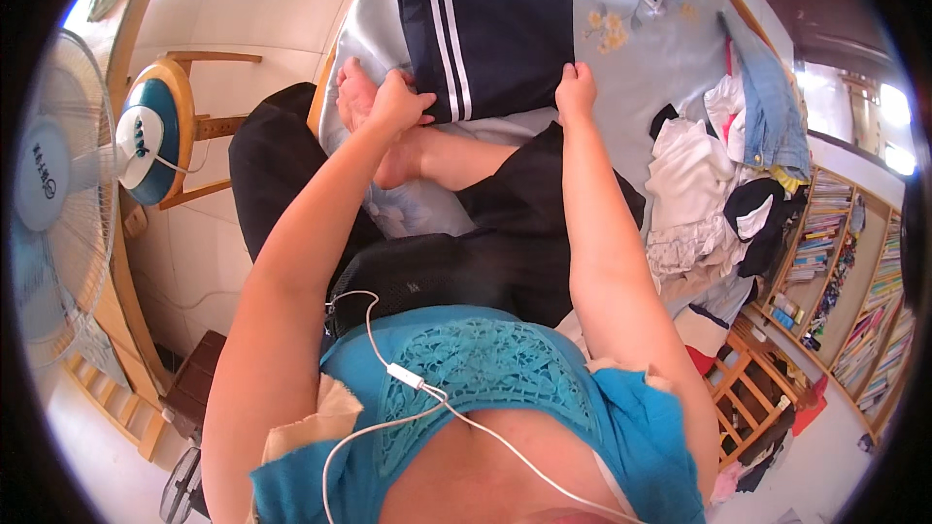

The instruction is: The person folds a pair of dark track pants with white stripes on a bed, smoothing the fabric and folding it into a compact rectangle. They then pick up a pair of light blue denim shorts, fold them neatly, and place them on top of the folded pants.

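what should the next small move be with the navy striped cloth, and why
I'd probably turn the navy cloth over from its near edge, away from the body: it looks fairly flat, and the left hand and right hand are at its two near corners, seemingly well placed to move that edge together.

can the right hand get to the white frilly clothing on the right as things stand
Probably yes: mostly bare pale sheet lies between the right hand and the white frilly clothing, though the hand's grip on the dark striped garment would likely need loosening.
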Available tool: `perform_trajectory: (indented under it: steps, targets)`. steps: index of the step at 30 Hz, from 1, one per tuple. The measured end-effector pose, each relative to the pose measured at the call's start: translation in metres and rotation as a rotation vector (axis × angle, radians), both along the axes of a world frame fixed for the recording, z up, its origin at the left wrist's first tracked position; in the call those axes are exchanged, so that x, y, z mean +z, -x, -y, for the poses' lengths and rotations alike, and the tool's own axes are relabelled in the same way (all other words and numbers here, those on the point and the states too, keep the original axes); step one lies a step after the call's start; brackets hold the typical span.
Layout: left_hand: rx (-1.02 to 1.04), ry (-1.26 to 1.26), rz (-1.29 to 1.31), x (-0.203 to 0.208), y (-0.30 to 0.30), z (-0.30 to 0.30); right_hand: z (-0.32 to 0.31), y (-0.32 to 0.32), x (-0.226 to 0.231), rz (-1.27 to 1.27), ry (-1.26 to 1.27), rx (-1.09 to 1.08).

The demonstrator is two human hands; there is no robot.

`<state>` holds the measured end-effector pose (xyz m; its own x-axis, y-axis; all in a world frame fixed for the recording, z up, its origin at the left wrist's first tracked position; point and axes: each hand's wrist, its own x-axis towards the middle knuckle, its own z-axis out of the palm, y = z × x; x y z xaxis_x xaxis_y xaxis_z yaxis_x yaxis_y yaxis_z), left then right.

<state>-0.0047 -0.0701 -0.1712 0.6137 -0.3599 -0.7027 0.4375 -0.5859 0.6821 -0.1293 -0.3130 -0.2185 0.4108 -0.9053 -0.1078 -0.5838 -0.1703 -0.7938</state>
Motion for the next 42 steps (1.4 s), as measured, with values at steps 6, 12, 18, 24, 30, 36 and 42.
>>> perform_trajectory:
  steps: [6,12,18,24,30,36,42]
  targets:
    - [-0.119,-0.123,0.121,-0.007,0.002,0.007,-0.001,0.004,-0.005,-0.256,0.138,-0.077]
    - [-0.205,-0.16,0.536,-0.028,0.009,0.013,0.001,-0.001,0.012,-0.314,-0.232,0.002]
    - [0.1,0.019,0.462,-0.02,-0.014,0.017,-0.005,-0.007,0.038,0.183,-0.977,-0.149]
    - [0.07,0.148,0.495,0.064,-0.06,0.047,0.015,-0.022,0.093,0.585,-0.787,0.057]
    - [-0.072,0.781,0.759,0.126,-0.078,0.073,0.017,-0.021,0.181,1.013,-0.279,0.188]
    - [-0.288,0.118,0.749,0.055,-0.069,0.059,-0.029,0.017,0.114,0.518,-0.095,-0.057]
    - [-0.341,-0.205,0.649,-0.048,-0.04,0.022,-0.024,0.03,0.009,-0.319,-0.442,0.11]
